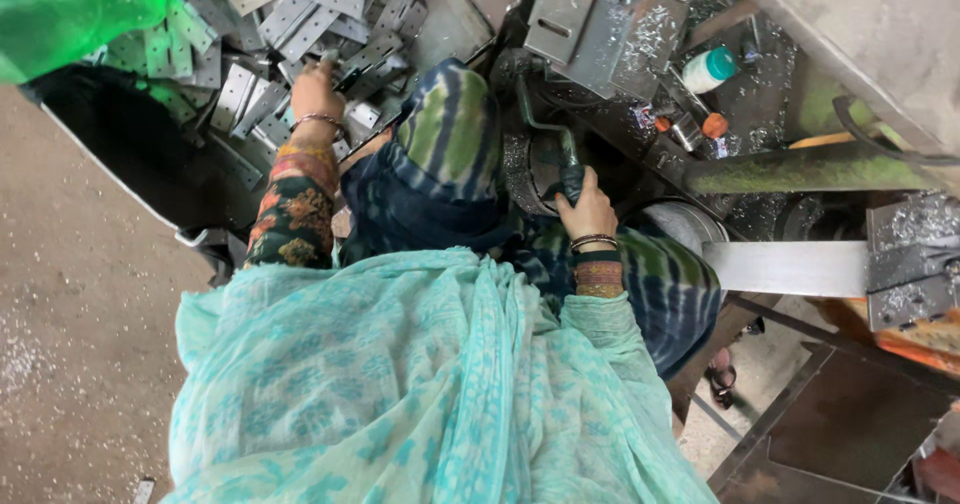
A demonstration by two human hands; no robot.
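Observation:
My left hand, with a bangle at the wrist, reaches forward into a bin of grey perforated metal brackets. Its fingers curl on one small bracket at the top of the heap. My right hand is closed around the dark wrapped handle of a curved machine lever, just in front of my knee. A turquoise scarf and blue-green tie-dye cloth cover my lap and hide the lower part of the machine.
A green plastic bag lies over the bin's left corner. On the machine bed, amid metal shavings, stand a white bottle with a teal cap and orange caps. A steel bar juts out at right. Concrete floor lies left.

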